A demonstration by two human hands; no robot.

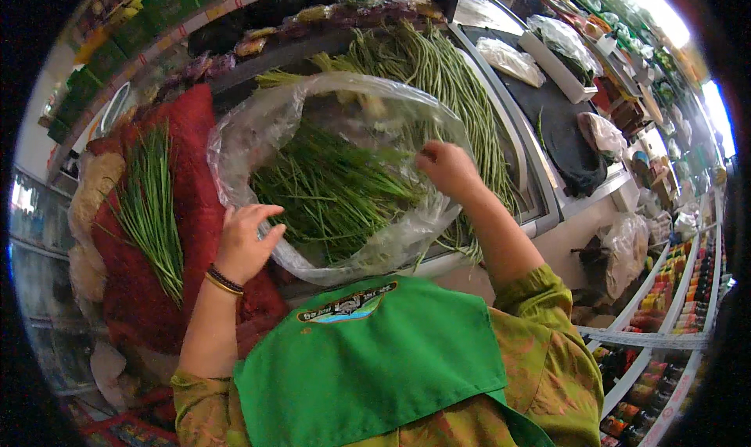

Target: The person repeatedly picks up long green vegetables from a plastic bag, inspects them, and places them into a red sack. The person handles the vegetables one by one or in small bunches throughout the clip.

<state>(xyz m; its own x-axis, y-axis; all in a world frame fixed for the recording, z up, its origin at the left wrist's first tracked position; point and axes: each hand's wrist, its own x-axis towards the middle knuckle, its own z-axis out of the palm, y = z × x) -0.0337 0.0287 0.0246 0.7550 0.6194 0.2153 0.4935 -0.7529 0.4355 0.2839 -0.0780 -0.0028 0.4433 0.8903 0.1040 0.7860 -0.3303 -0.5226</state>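
Note:
A large clear plastic bag (233, 146) lies wide-mouthed in front of me, with a heap of thin green chives (336, 185) inside it. At the bag's left rim is my left hand (244, 247), its thumb and fingers apart and nothing visibly held. My right hand (447, 171) is over the bag's right side with the fingers curled in; whether they pinch the plastic or a few stems is hidden. To the left, a smaller bunch of chives (152, 204) lies on a red mesh sack (199, 161).
Long green beans (422, 64) are piled behind and right of the bag. Further right, a dark counter (563, 122) bears white plastic bags (510, 61). Shelves of bottles and jars (665, 330) stand at the lower right. Green boxes (168, 5) line a shelf at the upper left.

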